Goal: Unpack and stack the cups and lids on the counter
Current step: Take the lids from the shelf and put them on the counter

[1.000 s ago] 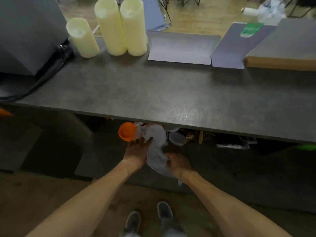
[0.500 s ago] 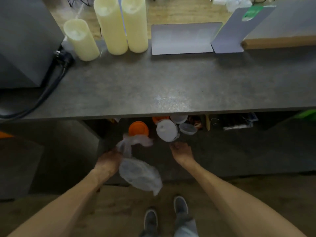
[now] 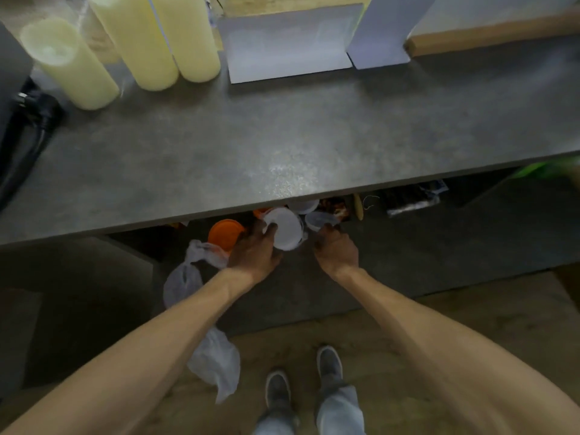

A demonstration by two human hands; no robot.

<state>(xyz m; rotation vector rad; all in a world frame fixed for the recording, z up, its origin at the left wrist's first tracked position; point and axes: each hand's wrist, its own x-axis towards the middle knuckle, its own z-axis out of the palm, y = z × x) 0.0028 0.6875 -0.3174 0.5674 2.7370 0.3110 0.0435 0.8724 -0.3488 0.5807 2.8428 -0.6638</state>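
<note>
Only 1 view here, the head camera looking down, so everything is seen from above. Both arms are stretched toward the shelf space under the front edge of the grey counter (image 3: 282, 146).

The left hand (image 3: 255, 254) is curled around the side of a white lidded cup (image 3: 285, 229), with the fingers laid on its rim, so that cup is being grasped. Just left of it an orange lid (image 3: 225, 233) is seen, partly hidden behind the hand. A thin plastic bag (image 3: 188, 277) is draped down under the left forearm, and its lower end (image 3: 216, 362) is hanging near the floor; whether it's actually being held can't be told from this angle.

The right hand (image 3: 335, 251) is bent at the fingertips against a small clear cup (image 3: 320, 219), which looks pinched at the rim, though it's pretty blurry there. Another white cup (image 3: 303, 205) is tucked just behind, under the counter edge.

On the counter top, 3 pale yellow cylinders (image 3: 147, 42) are stood at the back left, with 2 white folded cards (image 3: 288, 45) to the right of them and a black cable (image 3: 28, 133) at the far left. 2 grey shoes (image 3: 328, 362) are visible on the wood floor below.
</note>
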